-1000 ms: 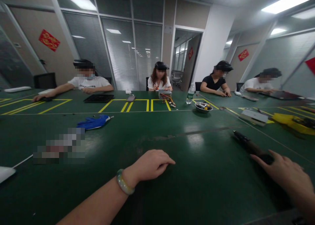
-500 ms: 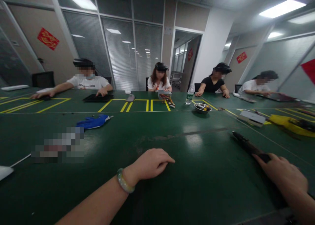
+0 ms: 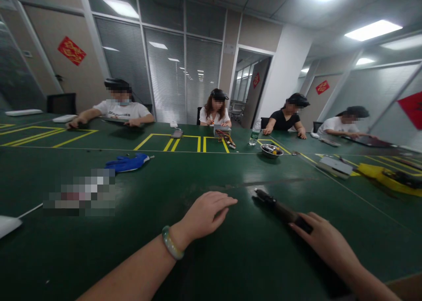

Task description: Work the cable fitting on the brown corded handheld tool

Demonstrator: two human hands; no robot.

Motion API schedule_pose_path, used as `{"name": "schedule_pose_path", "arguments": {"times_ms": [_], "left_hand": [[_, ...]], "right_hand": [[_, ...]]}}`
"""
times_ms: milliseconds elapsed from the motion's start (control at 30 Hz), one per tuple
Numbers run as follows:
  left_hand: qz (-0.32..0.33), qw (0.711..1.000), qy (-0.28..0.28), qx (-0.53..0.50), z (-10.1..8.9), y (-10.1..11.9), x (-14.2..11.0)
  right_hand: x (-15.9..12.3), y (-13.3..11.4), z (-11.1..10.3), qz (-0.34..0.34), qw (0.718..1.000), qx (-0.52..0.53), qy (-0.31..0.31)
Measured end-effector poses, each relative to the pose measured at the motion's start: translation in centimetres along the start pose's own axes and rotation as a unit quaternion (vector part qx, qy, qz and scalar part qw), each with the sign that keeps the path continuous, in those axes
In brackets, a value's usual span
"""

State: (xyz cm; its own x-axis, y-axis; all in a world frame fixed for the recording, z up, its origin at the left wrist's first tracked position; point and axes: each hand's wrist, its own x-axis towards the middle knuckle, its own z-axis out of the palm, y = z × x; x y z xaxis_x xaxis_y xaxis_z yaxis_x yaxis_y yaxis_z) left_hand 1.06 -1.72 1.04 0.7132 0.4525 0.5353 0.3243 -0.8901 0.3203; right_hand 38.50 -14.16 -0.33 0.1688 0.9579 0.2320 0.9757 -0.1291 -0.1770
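Note:
Over the green table point(image 3: 158, 182), my left hand point(image 3: 211, 213) is held palm down, its fingers stretched forward and the thumb a little apart. Nothing is in it. A bangle point(image 3: 171, 244) sits on that wrist. To the right, my right hand point(image 3: 325, 235) grips a long dark tool point(image 3: 280, 211) that looks like an electric screwdriver. Its narrow tip points forward and left, just beyond my left fingertips but apart from them. Fingers and palm cover the rear of the tool.
A blue glove point(image 3: 128, 162) lies left of centre. Farther off stand a water bottle point(image 3: 255, 133) and a metal bowl point(image 3: 271, 151) holding small items. At right are a grey-white box point(image 3: 334, 166) and a yellow bag point(image 3: 389, 178). Several people sit along the far side.
My right hand has swung left with the tool, bringing its tip close to my left hand. The left hand's fingers have straightened and the thumb has parted from them.

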Motion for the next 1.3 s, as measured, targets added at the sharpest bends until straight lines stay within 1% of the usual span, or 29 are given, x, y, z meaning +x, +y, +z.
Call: {"name": "schedule_pose_path", "arguments": {"times_ms": [67,133,200,267,333,400,467,500,567,600,667,700,733,833,867,900,967,1000,1033,1100,1167,1300], "left_hand": [[-0.006,0.999,0.034,0.020,-0.1,0.1,0.0],[-0.008,0.997,0.061,0.044,-0.2,0.2,0.0],[-0.014,0.994,0.081,0.066,-0.4,0.4,0.0],[-0.034,0.991,0.093,0.085,-0.5,0.4,0.0],[-0.062,0.988,0.097,0.100,-0.5,0.1,0.1],[-0.094,0.984,0.096,0.112,-0.3,-0.5,0.1],[-0.128,0.980,0.093,0.122,0.1,-1.4,0.0],[-0.146,0.977,0.091,0.126,0.2,-1.9,-0.1],[-0.178,0.971,0.085,0.132,0.5,-2.8,-0.3],[-0.190,0.969,0.080,0.134,0.6,-3.2,-0.4],[-0.202,0.968,0.066,0.135,0.6,-3.6,-0.6],[-0.206,0.968,0.059,0.134,0.6,-3.6,-0.6],[-0.209,0.967,0.054,0.133,0.5,-3.6,-0.6],[-0.211,0.968,0.049,0.130,0.3,-3.0,-0.4],[-0.204,0.970,0.046,0.126,0.2,-2.7,-0.3],[-0.190,0.973,0.041,0.121,0.2,-2.5,-0.2],[-0.144,0.984,0.018,0.108,0.4,-2.0,-0.1],[-0.119,0.987,0.004,0.105,0.5,-1.9,-0.1],[-0.098,0.990,-0.011,0.103,0.7,-1.8,-0.1],[-0.078,0.991,-0.040,0.104,1.1,-1.8,-0.2],[-0.078,0.989,-0.057,0.108,1.3,-1.8,-0.2],[-0.096,0.987,-0.063,0.115,1.1,-1.5,0.1]], "right_hand": [[0.3,-4.9,0.8,-0.059,0.997,0.024,-0.038],[1.0,-9.5,1.4,-0.129,0.988,0.051,-0.060],[2.3,-13.5,2.2,-0.194,0.976,0.069,-0.074],[4.0,-17.1,3.3,-0.253,0.961,0.078,-0.079],[5.9,-20.2,4.9,-0.307,0.946,0.079,-0.074],[7.7,-22.7,6.6,-0.350,0.932,0.065,-0.063],[9.2,-24.6,8.0,-0.379,0.923,0.049,-0.054],[9.9,-25.2,8.4,-0.389,0.918,0.052,-0.053],[10.9,-25.7,8.2,-0.407,0.905,0.098,-0.071],[11.3,-25.4,7.6,-0.415,0.895,0.135,-0.095],[12.0,-24.0,5.7,-0.414,0.874,0.201,-0.155],[12.3,-22.8,4.6,-0.399,0.872,0.217,-0.184],[12.5,-21.4,3.5,-0.372,0.878,0.218,-0.207],[12.8,-16.8,0.7,-0.246,0.919,0.166,-0.261],[12.7,-15.4,0.1,-0.206,0.920,0.154,-0.296],[12.5,-14.2,-0.3,-0.173,0.911,0.154,-0.341],[11.8,-12.7,-0.5,-0.131,0.872,0.182,-0.436],[11.4,-12.5,-0.5,-0.121,0.854,0.197,-0.467],[10.9,-12.6,-0.3,-0.121,0.844,0.204,-0.481],[9.9,-13.2,0.2,-0.142,0.852,0.199,-0.464],[9.0,-14.2,0.8,-0.170,0.864,0.192,-0.434],[8.0,-15.4,1.5,-0.202,0.859,0.226,-0.413]]}}
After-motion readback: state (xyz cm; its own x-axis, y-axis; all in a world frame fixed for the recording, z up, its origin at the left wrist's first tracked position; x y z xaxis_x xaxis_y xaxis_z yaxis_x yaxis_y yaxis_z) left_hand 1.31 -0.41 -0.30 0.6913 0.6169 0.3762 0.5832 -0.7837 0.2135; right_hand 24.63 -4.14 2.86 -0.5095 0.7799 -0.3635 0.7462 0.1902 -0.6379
